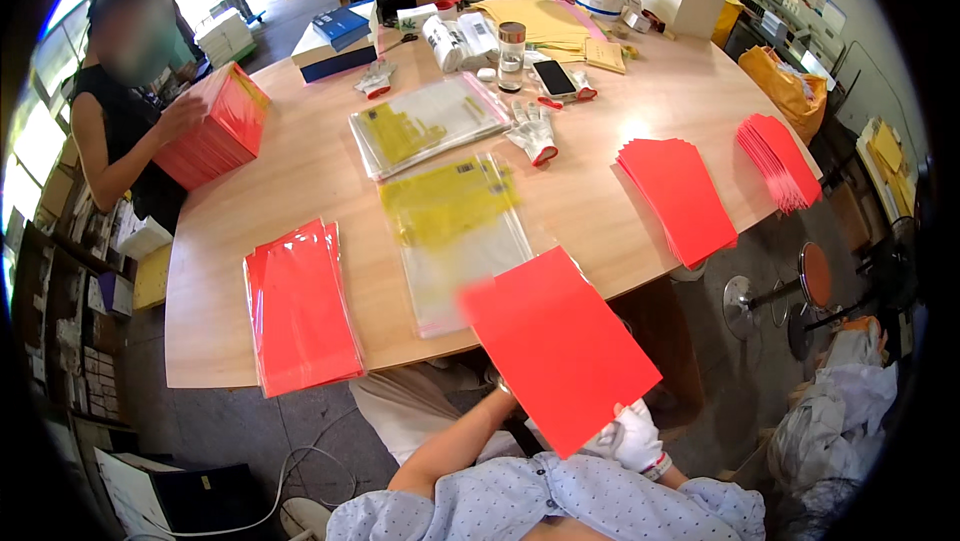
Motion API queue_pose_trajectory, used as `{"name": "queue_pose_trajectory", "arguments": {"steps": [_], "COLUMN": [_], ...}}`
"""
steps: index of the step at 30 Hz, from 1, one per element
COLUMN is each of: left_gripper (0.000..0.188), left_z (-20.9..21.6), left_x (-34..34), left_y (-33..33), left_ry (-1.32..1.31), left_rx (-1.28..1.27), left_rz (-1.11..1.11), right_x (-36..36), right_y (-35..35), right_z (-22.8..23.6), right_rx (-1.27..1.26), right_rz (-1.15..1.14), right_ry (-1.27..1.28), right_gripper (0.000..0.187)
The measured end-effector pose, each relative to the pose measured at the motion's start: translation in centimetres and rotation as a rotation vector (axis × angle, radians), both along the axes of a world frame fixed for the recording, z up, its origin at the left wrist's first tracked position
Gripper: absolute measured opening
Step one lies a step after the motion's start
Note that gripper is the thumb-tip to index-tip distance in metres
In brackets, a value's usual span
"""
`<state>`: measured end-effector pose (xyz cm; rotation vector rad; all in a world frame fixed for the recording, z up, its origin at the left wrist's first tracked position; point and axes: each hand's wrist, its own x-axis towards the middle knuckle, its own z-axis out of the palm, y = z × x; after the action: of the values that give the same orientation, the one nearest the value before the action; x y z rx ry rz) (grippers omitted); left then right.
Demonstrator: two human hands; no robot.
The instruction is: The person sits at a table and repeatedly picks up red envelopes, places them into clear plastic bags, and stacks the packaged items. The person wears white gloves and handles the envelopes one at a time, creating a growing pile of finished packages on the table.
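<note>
A flat red card [560, 346] is tilted in front of me over the table's near edge, its upper left corner blurred. My right hand [634, 437], in a white glove, grips its lower right edge with closed fingers. My left forearm reaches up behind the card, which hides my left hand's fingers. Just past the card lies a pile of clear plastic bags [462, 276] with a yellow printed part. On the left, red cards in clear bags [303, 311] lie stacked. Two fanned stacks of red cards, one nearer [680, 199] and one farther [778, 163], rest on the right.
A second bag pile [425, 126], a white glove [533, 131], a phone [554, 79] and a jar [511, 56] lie toward the middle and back of the table [590, 211]. At left, a person handles a thick red stack [220, 131]. A stool [813, 276] stands right.
</note>
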<state>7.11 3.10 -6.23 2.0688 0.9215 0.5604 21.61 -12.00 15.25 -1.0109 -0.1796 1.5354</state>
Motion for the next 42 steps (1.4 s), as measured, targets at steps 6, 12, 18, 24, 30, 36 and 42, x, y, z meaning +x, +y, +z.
{"name": "queue_pose_trajectory", "arguments": {"steps": [6, 12, 18, 24, 30, 36, 42], "left_gripper": [0.019, 0.035, 0.043, 0.041, 0.042, 0.053, 0.012], "left_z": [1.8, 4.2, 8.1, 7.1, 10.4, 8.7, 11.4], "left_x": [0.5, -0.3, -6.5, -7.2, -6.8, -9.4, -10.2], "left_y": [-4.7, -3.1, -2.9, -3.5, -2.6, -2.6, -3.0], "left_ry": [-0.159, -0.768, -0.673, -0.832, -0.888, -0.6, -0.054], "left_rx": [-0.042, -0.798, -0.884, -0.968, -1.094, -0.875, 0.327], "left_rz": [0.331, 0.314, 0.562, 0.615, 0.829, 0.537, 0.761], "right_x": [-2.5, -0.1, -1.3, -8.6, 0.8, 26.3, 15.3], "right_y": [7.2, 12.6, 11.5, 12.6, 13.4, 5.5, 6.1], "right_z": [-5.0, -8.9, -3.6, -5.2, -2.8, -10.0, -10.3], "right_rx": [-0.056, 0.105, 0.224, 0.72, 0.628, -0.539, 0.135], "right_rz": [-0.047, 0.178, 0.592, 0.515, 0.588, 0.234, 0.554], "right_ry": [0.195, 0.357, -1.039, -1.85, -1.064, -2.487, -1.907], "right_gripper": [0.021, 0.022, 0.012, 0.007, 0.012, 0.005, 0.03]}}
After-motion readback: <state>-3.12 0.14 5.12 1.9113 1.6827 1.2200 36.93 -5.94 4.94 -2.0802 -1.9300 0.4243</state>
